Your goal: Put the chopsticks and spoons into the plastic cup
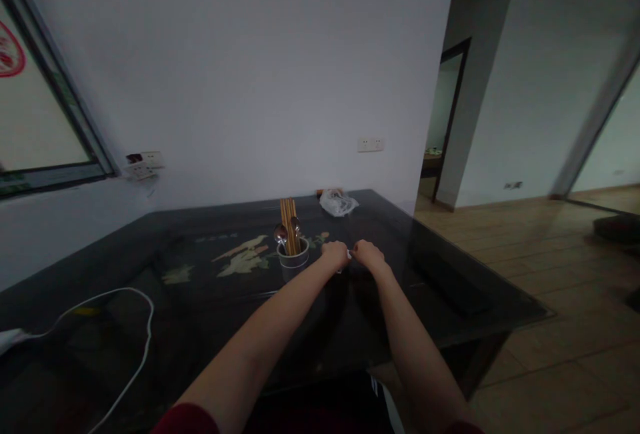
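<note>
Left hand [335, 257] and right hand [369, 253] curled closed, apparently pinching small white item [349, 255] between them; its long axis unclear. Utensil cup [293, 261] left of grip, nearer left hand.

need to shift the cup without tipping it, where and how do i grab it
Probably by the cup's outer wall below the rim, from its left: it stands upright, chopsticks and spoons stick up from its mouth, and the left forearm lies to its right.
</note>
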Demonstrator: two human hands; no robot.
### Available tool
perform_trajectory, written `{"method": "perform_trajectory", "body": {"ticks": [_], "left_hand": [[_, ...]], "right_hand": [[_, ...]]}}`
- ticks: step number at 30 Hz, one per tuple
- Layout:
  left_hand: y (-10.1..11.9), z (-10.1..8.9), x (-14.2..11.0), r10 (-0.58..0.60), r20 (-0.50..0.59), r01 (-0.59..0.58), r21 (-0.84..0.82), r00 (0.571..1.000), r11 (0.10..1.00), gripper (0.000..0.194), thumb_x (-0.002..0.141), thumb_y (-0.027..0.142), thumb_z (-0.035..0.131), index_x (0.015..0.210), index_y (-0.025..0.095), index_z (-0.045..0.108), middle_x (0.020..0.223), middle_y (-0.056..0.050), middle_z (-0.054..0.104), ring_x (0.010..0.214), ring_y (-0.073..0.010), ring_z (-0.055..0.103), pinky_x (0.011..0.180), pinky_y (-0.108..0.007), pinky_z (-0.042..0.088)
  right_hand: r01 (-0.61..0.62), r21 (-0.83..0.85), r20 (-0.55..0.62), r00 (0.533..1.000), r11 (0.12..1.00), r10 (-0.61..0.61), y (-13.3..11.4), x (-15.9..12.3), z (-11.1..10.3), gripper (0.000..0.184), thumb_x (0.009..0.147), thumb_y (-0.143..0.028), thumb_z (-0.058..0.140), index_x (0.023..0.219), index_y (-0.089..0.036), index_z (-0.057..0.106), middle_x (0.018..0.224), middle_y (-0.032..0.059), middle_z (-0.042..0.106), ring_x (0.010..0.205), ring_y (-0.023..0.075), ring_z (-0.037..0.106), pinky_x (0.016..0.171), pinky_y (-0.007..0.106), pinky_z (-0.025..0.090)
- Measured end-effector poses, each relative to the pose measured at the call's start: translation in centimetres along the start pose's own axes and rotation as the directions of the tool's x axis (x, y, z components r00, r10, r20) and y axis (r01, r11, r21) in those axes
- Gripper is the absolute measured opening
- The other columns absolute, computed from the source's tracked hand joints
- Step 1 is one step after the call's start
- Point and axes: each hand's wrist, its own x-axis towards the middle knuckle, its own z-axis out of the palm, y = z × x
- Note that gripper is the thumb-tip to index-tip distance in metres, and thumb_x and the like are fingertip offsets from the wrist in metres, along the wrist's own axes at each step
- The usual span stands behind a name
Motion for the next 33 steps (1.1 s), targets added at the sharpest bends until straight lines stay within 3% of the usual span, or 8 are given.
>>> {"method": "perform_trajectory", "body": {"ticks": [5,9,21,24,29,33], "left_hand": [[0.7,0.3,-0.1,0.068,-0.025,-0.066,0.055,0.997,0.996,0.028,0.083,0.019,0.051,0.105,0.011,0.066,0.106,-0.020,0.066,0.102,-0.0293,0.063,0.082,-0.039,0.052],[0.8,0.4,-0.5,0.109,-0.064,-0.104,0.076,0.992,0.992,0.031,0.084,0.009,0.044,0.106,0.011,0.065,0.106,-0.019,0.066,0.102,-0.0278,0.063,0.084,-0.038,0.052],[-0.5,0.2,-1.9,0.143,-0.116,-0.136,0.063,0.983,0.989,0.029,0.086,0.012,0.042,0.105,0.010,0.063,0.103,-0.019,0.066,0.100,-0.0279,0.064,0.081,-0.038,0.052],[-0.5,-0.1,-2.4,0.151,-0.131,-0.145,0.056,0.980,0.988,0.030,0.088,0.015,0.037,0.106,0.010,0.061,0.104,-0.019,0.065,0.099,-0.0278,0.064,0.080,-0.038,0.052],[-1.0,-0.8,-4.5,0.182,-0.144,-0.178,0.044,0.973,0.983,0.027,0.086,0.021,0.043,0.106,0.013,0.060,0.102,-0.017,0.066,0.095,-0.0275,0.065,0.075,-0.036,0.052],[-3.2,-1.7,-8.4,0.290,-0.144,-0.293,-0.006,0.946,0.956,0.022,0.080,0.029,0.051,0.098,0.018,0.060,0.096,-0.011,0.068,0.085,-0.0254,0.066,0.070,-0.032,0.050]], "right_hand": [[0.005,0.025,-0.025,1.000,1.000,-0.005,0.0,0.0,-0.1,0.027,0.083,-0.034,0.053,0.098,-0.017,0.068,0.109,0.0175,0.066,0.103,0.0287,0.062,0.080,0.036,0.047],[0.007,0.041,-0.073,0.997,0.999,-0.004,-0.2,0.0,-0.5,0.025,0.084,-0.031,0.050,0.100,-0.020,0.067,0.108,0.0137,0.067,0.102,0.0275,0.063,0.080,0.034,0.047],[0.050,0.177,-0.235,0.972,0.983,-0.007,-0.4,0.2,-0.9,0.022,0.084,-0.036,0.052,0.093,-0.023,0.069,0.099,0.0083,0.070,0.094,0.0236,0.064,0.073,0.028,0.045],[0.104,0.312,-0.356,0.935,0.944,0.015,-0.3,0.2,-1.4,0.025,0.085,-0.036,0.048,0.090,-0.023,0.068,0.093,0.0059,0.071,0.088,0.0207,0.064,0.070,0.026,0.044],[0.307,0.509,-0.575,0.817,0.804,0.052,0.4,0.6,-2.0,0.034,0.086,-0.039,0.040,0.091,-0.017,0.066,0.085,0.0074,0.070,0.076,0.0192,0.063,0.067,0.025,0.045],[0.343,0.537,-0.606,0.793,0.770,0.069,0.7,0.9,-2.0,0.033,0.084,-0.039,0.041,0.087,-0.017,0.066,0.083,0.0077,0.070,0.075,0.0198,0.063,0.068,0.026,0.045]]}}
